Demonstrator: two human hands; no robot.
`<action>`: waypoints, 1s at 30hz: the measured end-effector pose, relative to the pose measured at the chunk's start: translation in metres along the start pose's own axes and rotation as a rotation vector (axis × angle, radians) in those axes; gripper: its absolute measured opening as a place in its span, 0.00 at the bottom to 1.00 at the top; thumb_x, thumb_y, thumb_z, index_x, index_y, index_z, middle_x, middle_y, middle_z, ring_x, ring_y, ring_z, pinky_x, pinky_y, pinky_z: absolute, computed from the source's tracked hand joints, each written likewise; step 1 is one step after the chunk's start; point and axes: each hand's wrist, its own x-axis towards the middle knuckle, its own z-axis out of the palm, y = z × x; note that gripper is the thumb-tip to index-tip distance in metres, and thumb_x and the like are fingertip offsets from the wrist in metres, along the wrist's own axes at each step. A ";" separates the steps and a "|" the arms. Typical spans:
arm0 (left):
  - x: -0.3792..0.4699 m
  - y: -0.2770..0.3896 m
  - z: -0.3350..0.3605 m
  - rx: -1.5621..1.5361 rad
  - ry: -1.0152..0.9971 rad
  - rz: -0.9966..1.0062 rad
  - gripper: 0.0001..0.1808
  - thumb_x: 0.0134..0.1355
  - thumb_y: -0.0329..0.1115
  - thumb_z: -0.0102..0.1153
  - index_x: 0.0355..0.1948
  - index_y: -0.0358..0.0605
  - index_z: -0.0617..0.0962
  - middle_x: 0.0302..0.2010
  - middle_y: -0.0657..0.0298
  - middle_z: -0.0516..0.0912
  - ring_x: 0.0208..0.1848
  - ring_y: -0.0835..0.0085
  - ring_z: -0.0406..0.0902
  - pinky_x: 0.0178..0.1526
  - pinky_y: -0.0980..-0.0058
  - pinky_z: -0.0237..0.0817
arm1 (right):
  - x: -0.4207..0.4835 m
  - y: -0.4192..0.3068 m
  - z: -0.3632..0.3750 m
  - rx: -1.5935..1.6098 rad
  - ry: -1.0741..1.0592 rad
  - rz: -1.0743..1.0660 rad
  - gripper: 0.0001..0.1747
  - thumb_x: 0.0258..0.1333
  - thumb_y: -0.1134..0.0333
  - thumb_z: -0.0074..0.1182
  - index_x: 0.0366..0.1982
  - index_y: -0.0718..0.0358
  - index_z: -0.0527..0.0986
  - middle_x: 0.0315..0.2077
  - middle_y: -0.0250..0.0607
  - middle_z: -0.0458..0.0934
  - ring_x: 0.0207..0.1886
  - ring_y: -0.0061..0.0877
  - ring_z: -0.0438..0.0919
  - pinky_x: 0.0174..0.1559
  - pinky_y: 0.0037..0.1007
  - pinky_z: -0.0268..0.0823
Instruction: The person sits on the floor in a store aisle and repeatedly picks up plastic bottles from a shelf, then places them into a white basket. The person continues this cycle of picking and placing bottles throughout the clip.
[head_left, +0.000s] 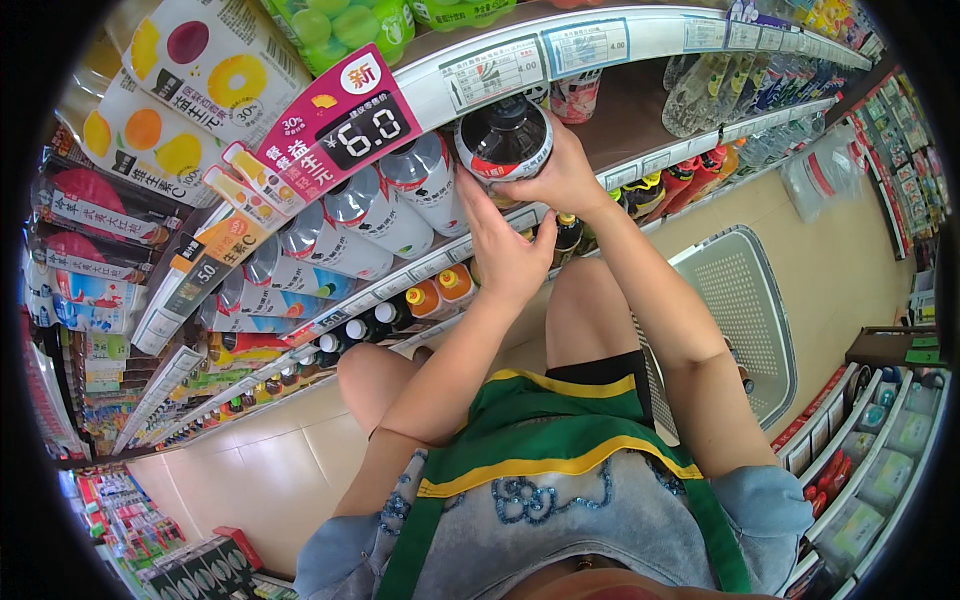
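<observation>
My right hand grips a large dark drink bottle with a black cap and a white, red and black label. The bottle stands at the edge of the middle shelf, just below a price rail. My left hand is at the near left side of the bottle, fingers extended and thumb apart. Its fingertips reach the bottle's lower side; how firmly they press is hidden. Left of that hand, a row of white-labelled clear bottles fills the same shelf.
A purple price sign juts out from the upper rail. Juice bottles with yellow caps stand on the lower shelf. A grey perforated plastic basket sits on the floor to my right, near a clear plastic bag.
</observation>
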 end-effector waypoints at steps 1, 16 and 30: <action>0.000 0.001 0.000 -0.001 -0.003 -0.003 0.58 0.46 0.31 0.69 0.67 0.26 0.42 0.67 0.35 0.49 0.71 0.44 0.47 0.70 0.58 0.39 | 0.001 0.002 0.000 0.012 -0.009 0.002 0.48 0.23 0.62 0.74 0.53 0.69 0.68 0.46 0.47 0.78 0.49 0.30 0.77 0.54 0.30 0.66; -0.009 -0.001 0.001 0.002 -0.069 -0.021 0.58 0.48 0.36 0.68 0.68 0.28 0.41 0.68 0.33 0.43 0.70 0.39 0.46 0.69 0.56 0.44 | 0.018 0.021 0.002 -0.055 -0.106 -0.002 0.48 0.23 0.57 0.74 0.52 0.69 0.70 0.45 0.50 0.79 0.49 0.36 0.78 0.53 0.32 0.68; -0.067 0.012 0.033 -0.406 -0.375 -0.127 0.34 0.54 0.26 0.62 0.61 0.37 0.63 0.60 0.50 0.63 0.59 0.61 0.68 0.58 0.66 0.63 | -0.126 0.015 -0.094 -0.117 -0.074 0.261 0.27 0.47 0.61 0.66 0.48 0.67 0.74 0.42 0.48 0.80 0.45 0.33 0.80 0.46 0.31 0.72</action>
